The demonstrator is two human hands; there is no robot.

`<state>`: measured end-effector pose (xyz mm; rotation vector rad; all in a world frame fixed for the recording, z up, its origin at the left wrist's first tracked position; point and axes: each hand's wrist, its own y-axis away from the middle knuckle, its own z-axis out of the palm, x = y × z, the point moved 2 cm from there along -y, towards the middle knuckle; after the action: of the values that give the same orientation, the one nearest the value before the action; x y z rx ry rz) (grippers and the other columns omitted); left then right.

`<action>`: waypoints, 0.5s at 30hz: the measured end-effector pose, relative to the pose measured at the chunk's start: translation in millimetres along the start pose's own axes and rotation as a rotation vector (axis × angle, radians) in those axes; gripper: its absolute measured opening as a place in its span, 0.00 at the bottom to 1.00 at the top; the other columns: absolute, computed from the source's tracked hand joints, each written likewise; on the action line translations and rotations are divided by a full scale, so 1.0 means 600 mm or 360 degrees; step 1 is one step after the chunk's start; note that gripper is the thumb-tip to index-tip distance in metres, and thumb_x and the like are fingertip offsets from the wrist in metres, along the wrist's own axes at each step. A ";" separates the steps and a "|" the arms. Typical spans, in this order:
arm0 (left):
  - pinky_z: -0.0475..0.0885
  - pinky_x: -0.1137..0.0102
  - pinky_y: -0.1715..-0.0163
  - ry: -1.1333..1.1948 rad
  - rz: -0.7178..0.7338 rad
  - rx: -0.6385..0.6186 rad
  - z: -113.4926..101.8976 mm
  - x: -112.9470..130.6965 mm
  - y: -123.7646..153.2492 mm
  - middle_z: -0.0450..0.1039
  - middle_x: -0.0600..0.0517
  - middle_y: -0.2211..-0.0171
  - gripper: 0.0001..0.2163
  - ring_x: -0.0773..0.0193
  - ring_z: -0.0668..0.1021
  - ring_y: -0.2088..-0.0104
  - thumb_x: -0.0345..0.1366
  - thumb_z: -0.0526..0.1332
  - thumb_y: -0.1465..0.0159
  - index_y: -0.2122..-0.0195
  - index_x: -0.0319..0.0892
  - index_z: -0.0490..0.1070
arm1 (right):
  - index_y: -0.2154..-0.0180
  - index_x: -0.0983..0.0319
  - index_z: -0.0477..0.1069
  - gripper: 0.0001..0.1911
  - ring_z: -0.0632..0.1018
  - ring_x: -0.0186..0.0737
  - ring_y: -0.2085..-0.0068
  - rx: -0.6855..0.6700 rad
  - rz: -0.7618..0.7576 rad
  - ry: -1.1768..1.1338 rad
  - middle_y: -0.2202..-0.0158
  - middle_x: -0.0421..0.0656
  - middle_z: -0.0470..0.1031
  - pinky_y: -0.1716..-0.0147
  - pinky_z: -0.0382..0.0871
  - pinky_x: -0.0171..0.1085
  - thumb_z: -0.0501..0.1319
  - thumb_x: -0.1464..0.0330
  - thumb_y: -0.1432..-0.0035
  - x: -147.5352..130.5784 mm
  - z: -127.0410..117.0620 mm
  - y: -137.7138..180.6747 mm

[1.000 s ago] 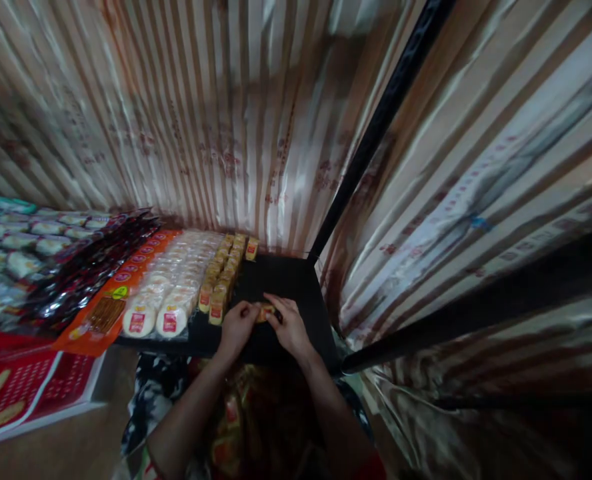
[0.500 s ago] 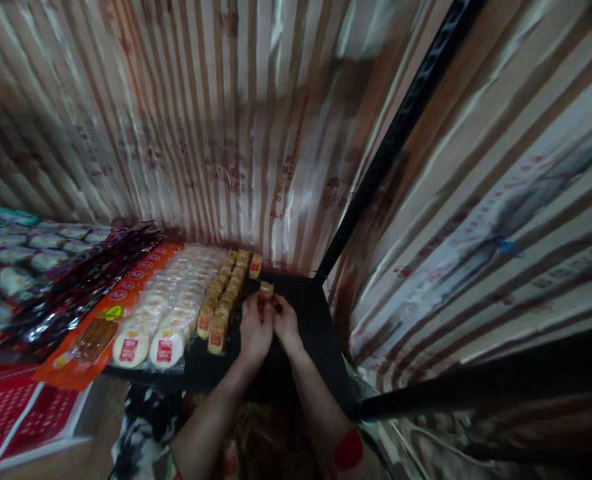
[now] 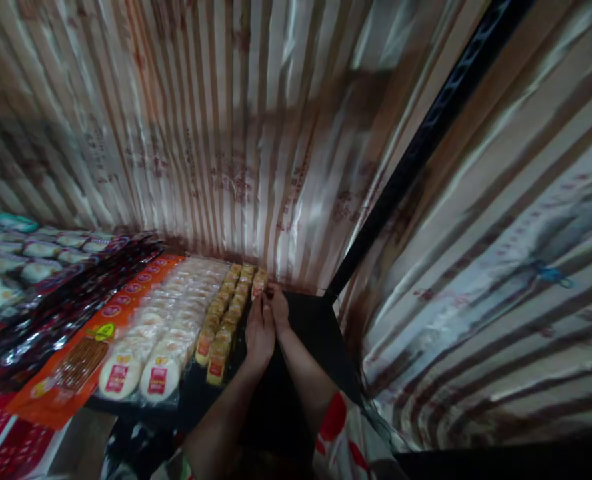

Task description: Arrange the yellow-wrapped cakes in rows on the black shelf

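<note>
Our grip is together with both hands on one small yellow-and-red wrapped snack packet (image 3: 260,283). Our left hand (image 3: 259,331) and right hand (image 3: 279,305) lie side by side, touching, their fingertips pinched on it. We hold the packet at the far edge of the black worktop (image 3: 321,337), right at the foot of the striped satin curtain (image 3: 216,133). Blur keeps us from telling whether it rests on the worktop or hangs just above it.

The packet sits at the far end of a double row of small yellow-and-red packets (image 3: 222,327), which runs along the worktop just beside our left hand. Left of that row lie two rows of round white cakes in clear wrap with red labels (image 3: 141,373), touching one another. Beyond them come long orange packets (image 3: 83,357), then dark glossy red-black packets (image 3: 51,320). Furthest left are pale packets with green trim (image 3: 6,267).

To our right the worktop is bare black. A black pole (image 3: 426,140) rises aslant from its far right corner between two curtain panels.
</note>
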<state>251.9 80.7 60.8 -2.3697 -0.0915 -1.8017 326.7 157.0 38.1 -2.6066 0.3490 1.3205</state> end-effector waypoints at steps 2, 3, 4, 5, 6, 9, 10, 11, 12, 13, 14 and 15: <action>0.53 0.64 0.39 -0.0011 -0.0036 -0.0012 0.001 -0.003 -0.005 0.59 0.44 0.40 0.22 0.60 0.61 0.39 0.39 0.43 0.35 0.43 0.37 0.61 | 0.58 0.60 0.66 0.13 0.77 0.38 0.60 0.0031 0.0032 0.0033 0.62 0.42 0.77 0.58 0.68 0.34 0.59 0.68 0.48 -0.002 0.002 -0.005; 0.53 0.63 0.38 -0.0018 -0.0057 -0.0019 0.001 -0.006 -0.007 0.59 0.43 0.40 0.22 0.59 0.61 0.39 0.40 0.43 0.35 0.43 0.36 0.61 | 0.59 0.60 0.66 0.13 0.77 0.38 0.61 0.0039 0.0044 0.0052 0.62 0.42 0.77 0.59 0.68 0.35 0.59 0.68 0.48 -0.002 0.004 -0.007; 0.52 0.63 0.38 -0.0023 -0.0073 -0.0028 0.001 -0.008 -0.009 0.59 0.43 0.40 0.22 0.59 0.60 0.39 0.40 0.43 0.34 0.43 0.36 0.61 | 0.60 0.60 0.66 0.12 0.77 0.38 0.61 0.0042 0.0049 0.0072 0.63 0.42 0.76 0.59 0.68 0.35 0.60 0.68 0.49 0.000 0.005 -0.008; 0.52 0.62 0.38 -0.0025 -0.0080 -0.0033 0.002 -0.012 -0.011 0.59 0.43 0.40 0.22 0.59 0.60 0.39 0.40 0.43 0.34 0.44 0.36 0.61 | 0.61 0.60 0.66 0.11 0.77 0.39 0.61 0.0042 0.0043 0.0093 0.63 0.42 0.76 0.59 0.68 0.36 0.59 0.68 0.49 0.001 0.007 -0.009; 0.52 0.62 0.38 -0.0024 -0.0076 -0.0042 0.003 -0.015 -0.013 0.59 0.42 0.40 0.22 0.59 0.60 0.38 0.40 0.42 0.34 0.44 0.35 0.62 | 0.62 0.60 0.66 0.10 0.76 0.39 0.61 0.0043 0.0030 0.0117 0.63 0.43 0.76 0.59 0.67 0.36 0.59 0.68 0.49 0.004 0.009 -0.009; 0.51 0.62 0.38 0.0014 -0.0037 -0.0077 0.009 -0.028 -0.020 0.60 0.43 0.40 0.22 0.59 0.59 0.38 0.40 0.41 0.34 0.45 0.36 0.64 | 0.64 0.60 0.67 0.07 0.76 0.39 0.60 0.0028 -0.0019 0.0168 0.63 0.43 0.76 0.59 0.67 0.35 0.58 0.69 0.48 0.012 0.015 -0.011; 0.51 0.62 0.38 0.0035 -0.0037 -0.0085 0.012 -0.032 -0.022 0.60 0.43 0.41 0.22 0.59 0.59 0.38 0.40 0.41 0.34 0.45 0.37 0.64 | 0.64 0.60 0.68 0.06 0.76 0.39 0.60 0.0023 -0.0038 0.0171 0.63 0.43 0.75 0.59 0.66 0.35 0.58 0.70 0.48 0.014 0.016 -0.012; 0.51 0.62 0.38 0.0057 -0.0046 -0.0088 0.015 -0.037 -0.024 0.61 0.44 0.41 0.22 0.60 0.59 0.38 0.40 0.41 0.34 0.45 0.37 0.64 | 0.64 0.60 0.68 0.06 0.76 0.39 0.60 0.0020 -0.0049 0.0169 0.63 0.44 0.75 0.59 0.66 0.35 0.57 0.70 0.47 0.015 0.018 -0.013; 0.51 0.63 0.37 0.0079 -0.0056 -0.0086 0.017 -0.040 -0.026 0.61 0.44 0.41 0.22 0.61 0.59 0.38 0.40 0.41 0.33 0.45 0.38 0.63 | 0.65 0.60 0.68 0.06 0.75 0.39 0.61 0.0017 -0.0058 0.0164 0.64 0.44 0.75 0.59 0.66 0.36 0.57 0.70 0.47 0.016 0.019 -0.014; 0.52 0.63 0.38 0.0096 -0.0061 -0.0079 0.018 -0.043 -0.027 0.61 0.45 0.41 0.22 0.61 0.59 0.38 0.40 0.41 0.33 0.45 0.38 0.63 | 0.65 0.60 0.69 0.06 0.75 0.40 0.61 0.0019 -0.0059 0.0161 0.64 0.44 0.75 0.59 0.66 0.37 0.57 0.70 0.47 0.016 0.019 -0.015; 0.53 0.63 0.38 0.0096 -0.0054 -0.0067 0.018 -0.044 -0.027 0.62 0.44 0.41 0.22 0.62 0.60 0.38 0.40 0.41 0.33 0.44 0.38 0.63 | 0.65 0.61 0.69 0.06 0.75 0.40 0.61 0.0022 -0.0050 0.0163 0.64 0.44 0.75 0.59 0.66 0.37 0.57 0.70 0.47 0.016 0.019 -0.014; 0.54 0.63 0.38 0.0084 -0.0037 -0.0055 0.017 -0.044 -0.025 0.62 0.44 0.42 0.22 0.61 0.61 0.39 0.39 0.41 0.33 0.45 0.37 0.63 | 0.65 0.61 0.69 0.06 0.74 0.40 0.60 0.0029 -0.0036 0.0163 0.64 0.45 0.74 0.58 0.66 0.38 0.57 0.70 0.48 0.016 0.019 -0.012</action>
<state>252.1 98.6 34.1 -2.3517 -0.0823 -1.8898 325.3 165.8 24.2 -2.6613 0.3449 1.1742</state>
